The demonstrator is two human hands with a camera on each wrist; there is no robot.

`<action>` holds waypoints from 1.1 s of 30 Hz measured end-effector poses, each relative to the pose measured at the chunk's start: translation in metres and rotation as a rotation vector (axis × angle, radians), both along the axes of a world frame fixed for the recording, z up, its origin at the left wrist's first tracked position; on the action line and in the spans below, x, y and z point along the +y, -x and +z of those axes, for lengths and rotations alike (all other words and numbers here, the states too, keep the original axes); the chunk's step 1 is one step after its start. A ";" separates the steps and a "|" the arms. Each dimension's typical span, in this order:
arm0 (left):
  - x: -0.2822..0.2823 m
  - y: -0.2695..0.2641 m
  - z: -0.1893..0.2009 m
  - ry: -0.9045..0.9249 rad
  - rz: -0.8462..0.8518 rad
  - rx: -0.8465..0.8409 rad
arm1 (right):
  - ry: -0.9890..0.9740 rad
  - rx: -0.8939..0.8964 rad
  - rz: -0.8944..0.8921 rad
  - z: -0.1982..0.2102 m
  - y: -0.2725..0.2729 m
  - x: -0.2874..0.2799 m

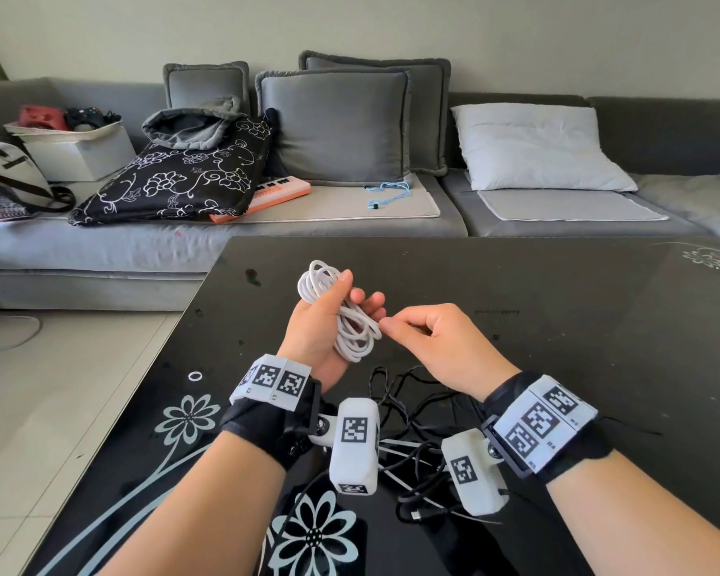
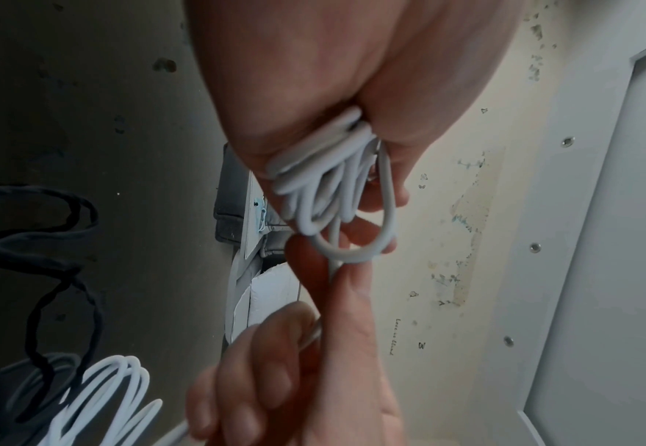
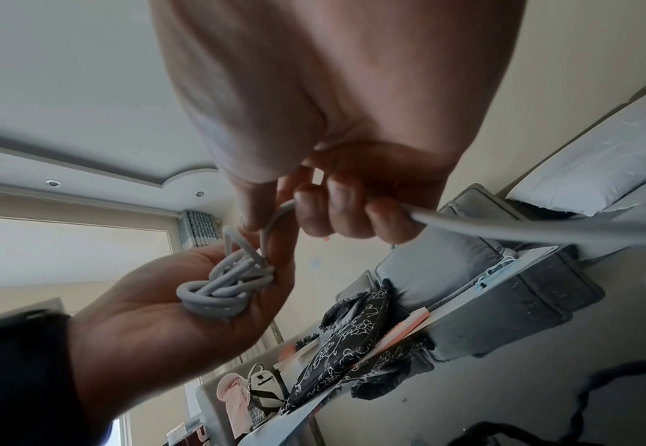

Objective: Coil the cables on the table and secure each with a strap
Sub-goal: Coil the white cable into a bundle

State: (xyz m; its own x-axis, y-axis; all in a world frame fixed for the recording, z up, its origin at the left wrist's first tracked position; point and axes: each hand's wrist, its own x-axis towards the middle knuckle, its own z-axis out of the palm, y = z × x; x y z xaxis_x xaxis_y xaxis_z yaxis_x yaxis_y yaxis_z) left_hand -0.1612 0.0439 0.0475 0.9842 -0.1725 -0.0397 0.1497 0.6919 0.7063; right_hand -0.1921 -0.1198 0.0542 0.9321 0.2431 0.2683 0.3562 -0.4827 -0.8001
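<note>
White cable (image 1: pixel 341 309) coil gripped by left hand (image 1: pixel 321 326); right hand (image 1: pixel 429 342) fingers pinch its loose end.

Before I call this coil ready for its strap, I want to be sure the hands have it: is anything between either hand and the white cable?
Nothing visible is. The left hand grips the white cable coil in its palm, and the right hand pinches a strand beside it. The black cables lie apart on the table below.

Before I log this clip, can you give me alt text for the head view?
Over a glossy black flower-patterned table, the left hand grips a coiled white cable while the right hand pinches its strand. Loose black cables lie below the wrists; a grey sofa sits behind.
</note>
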 end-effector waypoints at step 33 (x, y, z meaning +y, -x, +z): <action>0.050 -0.020 0.005 0.142 0.115 0.062 | 0.034 0.005 -0.076 -0.001 -0.009 -0.019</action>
State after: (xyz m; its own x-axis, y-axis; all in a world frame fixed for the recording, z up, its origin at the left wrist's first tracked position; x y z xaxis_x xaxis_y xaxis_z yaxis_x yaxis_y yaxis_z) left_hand -0.1416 0.0935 0.0521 0.9942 -0.0671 -0.0846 0.1043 0.7990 0.5922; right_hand -0.1828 -0.1387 0.0527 0.9496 0.1804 0.2563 0.3134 -0.5355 -0.7842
